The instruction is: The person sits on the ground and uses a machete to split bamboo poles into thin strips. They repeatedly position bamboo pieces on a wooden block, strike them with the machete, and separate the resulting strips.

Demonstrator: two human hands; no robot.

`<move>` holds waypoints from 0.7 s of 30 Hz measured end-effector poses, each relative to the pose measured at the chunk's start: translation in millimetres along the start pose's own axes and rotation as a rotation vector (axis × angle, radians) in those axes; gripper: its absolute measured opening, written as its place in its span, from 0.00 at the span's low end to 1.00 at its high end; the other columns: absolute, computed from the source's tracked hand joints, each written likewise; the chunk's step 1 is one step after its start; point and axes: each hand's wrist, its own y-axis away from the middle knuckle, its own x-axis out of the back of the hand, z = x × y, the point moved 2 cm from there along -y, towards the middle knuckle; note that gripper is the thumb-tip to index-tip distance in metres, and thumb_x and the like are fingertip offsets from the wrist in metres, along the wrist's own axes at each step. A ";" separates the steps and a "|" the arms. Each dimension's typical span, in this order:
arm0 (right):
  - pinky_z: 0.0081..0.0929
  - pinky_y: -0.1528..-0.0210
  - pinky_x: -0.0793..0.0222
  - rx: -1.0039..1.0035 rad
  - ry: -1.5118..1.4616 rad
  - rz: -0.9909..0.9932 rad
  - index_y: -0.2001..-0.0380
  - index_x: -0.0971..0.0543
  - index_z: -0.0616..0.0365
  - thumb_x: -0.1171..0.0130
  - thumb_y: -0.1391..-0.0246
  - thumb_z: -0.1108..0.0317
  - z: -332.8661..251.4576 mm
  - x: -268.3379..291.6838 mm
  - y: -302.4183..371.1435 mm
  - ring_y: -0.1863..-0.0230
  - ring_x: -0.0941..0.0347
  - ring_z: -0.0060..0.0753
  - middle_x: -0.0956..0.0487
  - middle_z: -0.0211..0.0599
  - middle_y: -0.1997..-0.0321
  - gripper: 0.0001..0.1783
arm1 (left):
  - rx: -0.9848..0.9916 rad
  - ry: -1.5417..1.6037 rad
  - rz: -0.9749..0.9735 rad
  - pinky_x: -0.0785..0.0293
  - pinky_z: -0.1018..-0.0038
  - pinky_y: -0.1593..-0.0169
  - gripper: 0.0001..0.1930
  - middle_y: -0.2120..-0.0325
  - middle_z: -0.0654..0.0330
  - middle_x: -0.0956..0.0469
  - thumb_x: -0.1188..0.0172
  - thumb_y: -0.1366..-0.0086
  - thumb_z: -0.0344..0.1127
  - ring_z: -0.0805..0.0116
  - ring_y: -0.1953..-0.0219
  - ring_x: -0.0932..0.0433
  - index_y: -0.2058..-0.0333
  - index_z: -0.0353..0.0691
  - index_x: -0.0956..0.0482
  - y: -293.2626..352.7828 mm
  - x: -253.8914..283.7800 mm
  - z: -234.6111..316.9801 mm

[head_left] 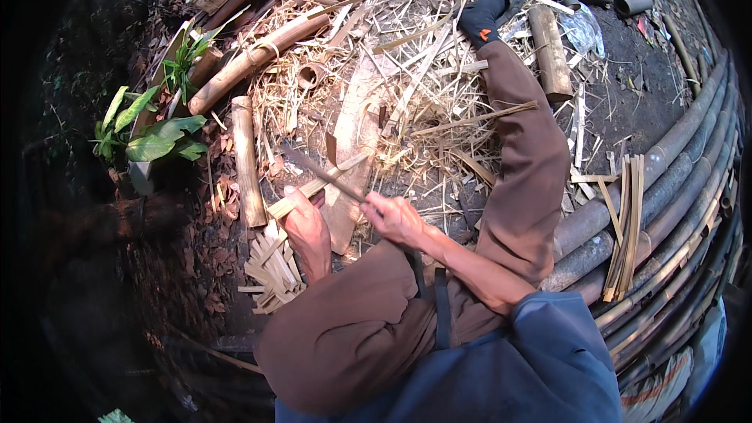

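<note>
Between left hand (309, 233) and right hand (398, 221): pale bamboo strip (296, 199), crossed by a dark knife blade (313, 166).

Left hand pinches the strip near its close end, thumb over the top, far end angled out above a worn plank (341, 223); probably held there to keep fingers clear of the edge and leave length exposed. Right hand curled tight round the knife's near end, handle mostly hidden; blade points forward-left over the strip. Edge touching wood: cannot tell. Short strips (270, 270) heaped just beside left hand, likely for easy reach. Shavings (431, 141) strewn ahead of both hands. Well right of right hand, longer slats (629, 227) lie across bamboo poles (583, 223), perhaps to stay off the soil.
</note>
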 end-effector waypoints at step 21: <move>0.53 0.63 0.34 -0.205 -0.033 0.019 0.68 0.26 0.63 0.58 0.35 0.49 62.5 14.6 -2.8 0.64 0.27 0.67 0.25 0.63 0.74 0.25 | 0.004 0.191 -0.055 0.16 0.69 0.62 0.31 0.69 0.41 0.22 0.63 0.25 0.50 0.58 0.68 0.17 0.59 0.18 0.31 -16.4 -4.8 -5.1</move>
